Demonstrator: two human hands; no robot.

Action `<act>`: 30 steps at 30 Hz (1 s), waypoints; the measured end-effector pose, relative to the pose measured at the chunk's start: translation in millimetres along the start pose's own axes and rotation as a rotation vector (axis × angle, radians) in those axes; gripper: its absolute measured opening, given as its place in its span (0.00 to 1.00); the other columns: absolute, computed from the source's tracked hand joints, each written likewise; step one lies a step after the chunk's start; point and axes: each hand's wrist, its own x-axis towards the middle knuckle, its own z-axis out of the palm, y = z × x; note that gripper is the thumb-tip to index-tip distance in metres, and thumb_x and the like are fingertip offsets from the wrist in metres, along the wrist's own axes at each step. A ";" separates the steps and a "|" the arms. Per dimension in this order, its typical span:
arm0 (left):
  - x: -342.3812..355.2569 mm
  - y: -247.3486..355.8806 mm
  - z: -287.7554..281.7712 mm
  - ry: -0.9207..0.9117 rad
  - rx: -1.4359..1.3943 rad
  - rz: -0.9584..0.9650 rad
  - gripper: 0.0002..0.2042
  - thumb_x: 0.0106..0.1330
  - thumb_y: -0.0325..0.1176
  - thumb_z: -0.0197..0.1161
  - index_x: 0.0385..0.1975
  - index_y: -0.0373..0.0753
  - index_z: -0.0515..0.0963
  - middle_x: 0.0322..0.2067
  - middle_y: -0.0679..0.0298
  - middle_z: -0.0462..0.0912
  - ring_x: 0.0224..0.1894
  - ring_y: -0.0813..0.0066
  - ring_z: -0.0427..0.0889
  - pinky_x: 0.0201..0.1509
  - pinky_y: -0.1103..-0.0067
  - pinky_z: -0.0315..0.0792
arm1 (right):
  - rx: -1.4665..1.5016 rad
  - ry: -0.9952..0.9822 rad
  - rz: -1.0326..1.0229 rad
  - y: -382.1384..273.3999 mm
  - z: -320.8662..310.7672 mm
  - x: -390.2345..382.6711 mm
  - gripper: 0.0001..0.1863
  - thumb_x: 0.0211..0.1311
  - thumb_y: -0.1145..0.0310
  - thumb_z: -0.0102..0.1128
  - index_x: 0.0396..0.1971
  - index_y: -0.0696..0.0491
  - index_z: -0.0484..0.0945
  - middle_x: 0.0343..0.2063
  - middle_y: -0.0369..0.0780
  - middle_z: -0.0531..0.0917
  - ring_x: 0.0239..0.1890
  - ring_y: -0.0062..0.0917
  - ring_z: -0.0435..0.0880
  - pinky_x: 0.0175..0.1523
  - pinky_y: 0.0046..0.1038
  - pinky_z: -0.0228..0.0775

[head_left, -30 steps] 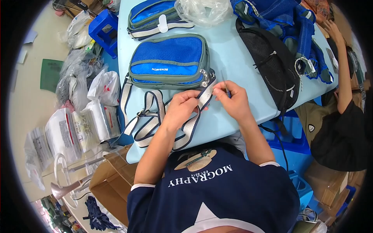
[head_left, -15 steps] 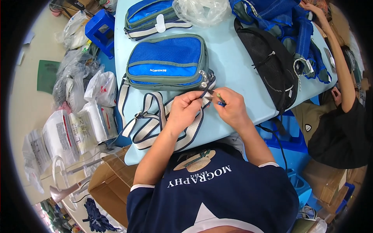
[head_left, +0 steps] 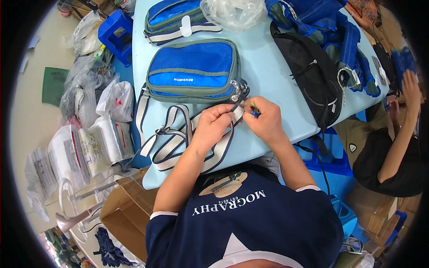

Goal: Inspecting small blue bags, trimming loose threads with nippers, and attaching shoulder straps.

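Note:
A blue and grey-green bag (head_left: pixel 190 67) lies on the pale blue table (head_left: pixel 286 125), its cream and navy striped strap (head_left: pixel 181 123) looped in front of it. My left hand (head_left: pixel 214 125) pinches the strap below the bag's right end. My right hand (head_left: pixel 263 118) is beside it at the strap, fingers closed round a small blue and green tool (head_left: pixel 254 111), its working end hard to make out.
A second blue bag (head_left: pixel 174 20), a crumpled plastic bag (head_left: pixel 230 11), a black bag (head_left: pixel 306 78) and blue mesh pieces (head_left: pixel 348 58) share the table. At the right a co-worker's hand (head_left: pixel 410 89) holds something blue. Wrapped packages (head_left: pixel 71 156) and a blue stool (head_left: pixel 116 38) are at the left.
My right hand and its tool have moved left, against the strap by my left hand. The co-worker's arm has come lower, with something blue at the hand.

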 end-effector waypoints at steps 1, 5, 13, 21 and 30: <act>0.3 -0.3 -0.6 0.000 -0.001 0.001 0.12 0.60 0.22 0.51 0.41 0.32 0.78 0.28 0.70 0.79 0.27 0.88 0.71 0.30 0.88 0.65 | -0.001 -0.001 -0.001 -0.3 -1.8 0.3 0.07 0.38 0.77 0.60 0.19 0.55 0.71 0.17 0.40 0.76 0.17 0.32 0.74 0.23 0.29 0.65; 1.0 0.9 -2.6 -0.038 -0.059 -0.019 0.12 0.61 0.22 0.49 0.42 0.31 0.77 0.31 0.67 0.81 0.32 0.84 0.76 0.37 0.86 0.69 | 0.134 -0.149 0.270 6.2 -5.8 -0.6 0.04 0.48 0.75 0.57 0.21 0.57 0.71 0.14 0.40 0.74 0.16 0.21 0.71 0.23 0.25 0.63; 1.6 9.5 -6.1 -0.053 -0.155 -0.101 0.13 0.61 0.21 0.46 0.42 0.30 0.76 0.35 0.64 0.80 0.35 0.79 0.77 0.42 0.83 0.72 | 0.422 -0.088 0.440 6.9 -4.0 -2.4 0.07 0.60 0.72 0.53 0.30 0.61 0.74 0.22 0.35 0.79 0.23 0.16 0.78 0.27 0.18 0.66; 1.5 13.2 -6.4 -0.103 -0.071 -0.088 0.12 0.61 0.20 0.44 0.40 0.31 0.75 0.34 0.64 0.79 0.35 0.79 0.77 0.42 0.82 0.72 | 0.659 -0.082 0.658 -14.0 -5.8 0.3 0.18 0.55 0.76 0.56 0.46 0.64 0.67 0.27 0.39 0.79 0.25 0.19 0.78 0.32 0.19 0.68; 0.7 3.6 -1.8 -0.046 -0.111 -0.018 0.09 0.63 0.23 0.51 0.40 0.31 0.75 0.34 0.65 0.79 0.32 0.82 0.77 0.39 0.84 0.71 | 0.716 -0.009 0.688 -7.1 -5.6 -3.1 0.15 0.53 0.77 0.58 0.42 0.62 0.70 0.25 0.37 0.78 0.24 0.17 0.76 0.31 0.18 0.67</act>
